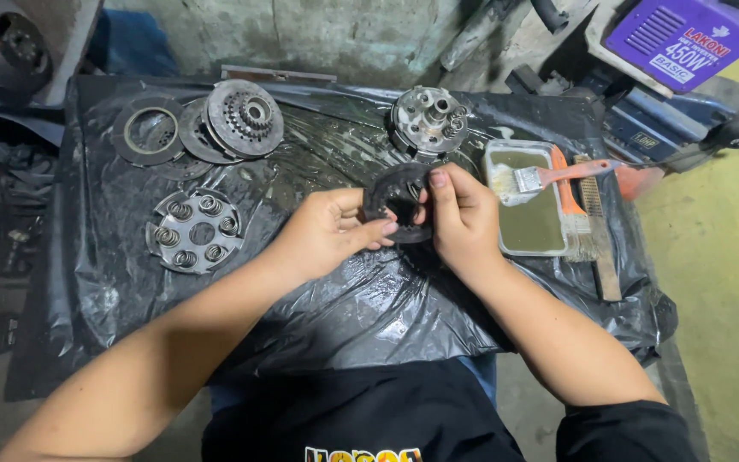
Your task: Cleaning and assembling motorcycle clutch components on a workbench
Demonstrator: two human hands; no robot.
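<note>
- Both hands are holding one dark, round toothed ring point(397, 198) up in the air, just above the middle of the bench point(104, 282). The left hand point(327, 233) is pinching its left edge with closed fingers. The right hand point(464, 218) is wrapping closed fingers around its right edge, with one fingertip lying on top.
- The ring is looking greasy, so it could be slipping out of the fingers. It might then be dropping onto the black plastic sheet point(344, 308) and rolling off the edge to the floor.
- The ring's teeth are looking sharp. Fingers that are squeezing hard or sliding along the rim could be getting nicked.
- The tray of yellowish liquid point(530, 224) is sitting just beside the right hand. An elbow or wrist swinging that way could be knocking it and spilling it over the sheet.
- The paintbrush with the orange handle point(558, 176) is resting across the tray. A bump could be flipping it out and splashing liquid.
- The wire brush point(594, 224) is lying near the far right edge of the bench and could be getting pushed off.
- The plate with six springs point(193, 231) is lying well to the left. A tug on the loose sheet could be shaking the springs out.
- The flat discs point(183, 130) and the round metal hub point(428, 120) are lying at the back. Mixing up the parts could be getting easy here.
</note>
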